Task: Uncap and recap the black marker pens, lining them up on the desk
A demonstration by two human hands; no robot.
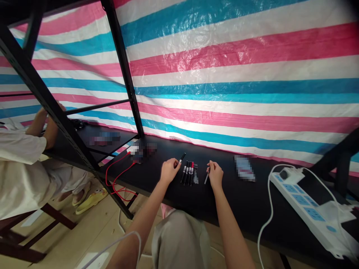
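My left hand (169, 170) is closed round a black marker (182, 157), whose dark end points up and away from me. Between my two hands several markers (187, 173) lie side by side in a row on the black table (151, 175); one of them has a red cap. Along the right side of that row are several thinner pens (196, 174). In the pinch of my right hand (215, 174) is a slim, light-coloured pen (206, 178), tilted with its lower end toward the tabletop. The fingers partly cover both held things.
A white power strip (304, 201) with cables lies at the right. A blurred flat packet (244, 168) is nearer the middle. Red cables (113, 172) run off the left edge beside a black metal post (123, 67). Another person (19, 164) sits at the far left.
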